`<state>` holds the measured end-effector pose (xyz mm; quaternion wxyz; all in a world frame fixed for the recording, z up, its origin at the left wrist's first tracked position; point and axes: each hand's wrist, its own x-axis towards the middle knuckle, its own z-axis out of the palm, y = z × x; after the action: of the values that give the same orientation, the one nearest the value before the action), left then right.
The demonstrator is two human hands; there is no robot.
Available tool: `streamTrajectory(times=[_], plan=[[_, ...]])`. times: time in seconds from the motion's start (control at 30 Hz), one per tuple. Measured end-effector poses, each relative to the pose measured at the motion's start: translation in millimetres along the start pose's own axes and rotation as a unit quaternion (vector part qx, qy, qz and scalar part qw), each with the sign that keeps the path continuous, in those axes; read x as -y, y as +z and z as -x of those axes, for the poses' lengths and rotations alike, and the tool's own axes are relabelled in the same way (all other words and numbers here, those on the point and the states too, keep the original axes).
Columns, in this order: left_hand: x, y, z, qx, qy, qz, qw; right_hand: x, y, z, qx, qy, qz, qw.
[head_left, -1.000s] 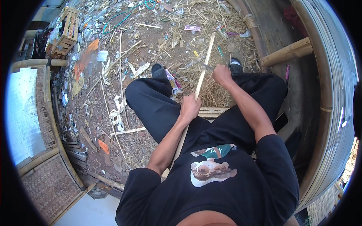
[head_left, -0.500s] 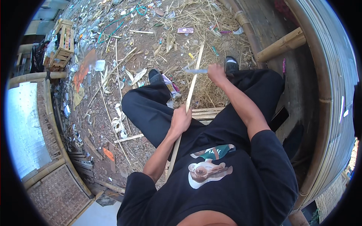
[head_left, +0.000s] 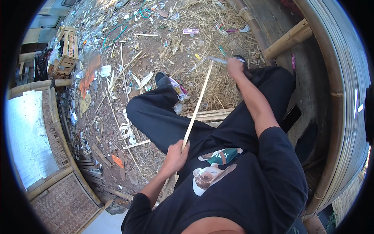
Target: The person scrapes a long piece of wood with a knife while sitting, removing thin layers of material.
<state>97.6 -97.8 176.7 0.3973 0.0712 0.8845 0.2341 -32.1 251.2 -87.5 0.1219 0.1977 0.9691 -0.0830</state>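
A long pale bamboo strip (head_left: 199,102) slants from beside my body up between my knees, over the straw. My left hand (head_left: 177,156) is closed round its lower part, close to my lap. Beyond my right knee, my right hand (head_left: 235,68) grips a knife, its fingers wrapped round a handle that is hidden. The knife's grey blade (head_left: 219,60) points left, at the far end of the strip. Whether blade and strip touch I cannot tell.
Straw (head_left: 220,87) and litter cover the ground ahead. A wooden crate (head_left: 67,52) stands at the far left, and a woven bamboo panel (head_left: 64,197) at the near left. On the right are a bamboo post (head_left: 338,97) and a bamboo crossbar (head_left: 289,39). More thin strips lie on the ground.
My left hand has drawn back toward my body with the bamboo strip. My right hand has moved slightly away and to the right, taking the knife to the strip's far end.
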Motion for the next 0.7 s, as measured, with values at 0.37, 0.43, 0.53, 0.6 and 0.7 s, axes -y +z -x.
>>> streamTrajectory(times=[0.37, 0.43, 0.53, 0.6, 0.7], plan=[[17, -18, -25, 0.012, -0.058, 0.212, 0.975, 1, -53, -19, 0.09, 0.066, -0.22, 0.969], [6, -23, -52, 0.043, -0.08, 0.298, 0.95, 3, -64, -18, 0.123, 0.035, -0.216, 0.968], [1, -24, -92, 0.075, -0.091, 0.381, 0.917, 5, -88, -8, 0.15, 0.093, -0.363, 0.915], [0, -16, -115, 0.077, -0.078, 0.385, 0.916, 15, -117, 12, 0.143, 0.1, -0.379, 0.909], [-7, -4, -140, 0.117, -0.06, 0.333, 0.934, 10, -108, 16, 0.063, 0.047, -0.34, 0.937]])
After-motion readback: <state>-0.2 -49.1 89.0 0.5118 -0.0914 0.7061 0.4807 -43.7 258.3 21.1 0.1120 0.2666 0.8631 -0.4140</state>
